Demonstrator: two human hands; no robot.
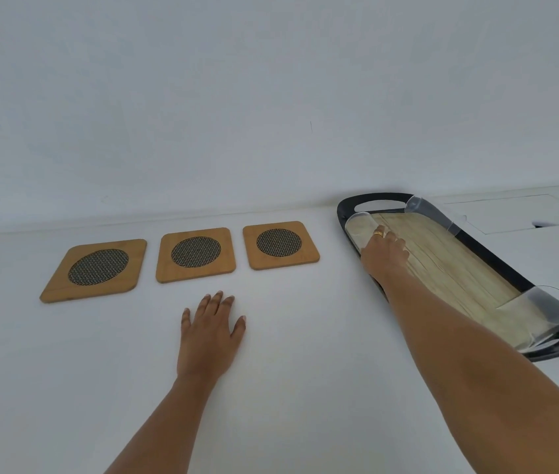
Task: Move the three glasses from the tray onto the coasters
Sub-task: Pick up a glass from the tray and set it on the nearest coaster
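The three clear drinking glasses are hard to trace against the wood. My right hand [384, 256] covers the near side of the far-left glass [356, 230], fingers wrapped on it. All three stand in the long black-rimmed tray with a pale wood floor [497, 258]: another glass at the far edge [432, 212], one at the near end [541, 314]. My left hand [209, 331] lies flat, fingers spread, on the white table [65, 371], near three square bamboo coasters with mesh centres [196, 254], all bare.
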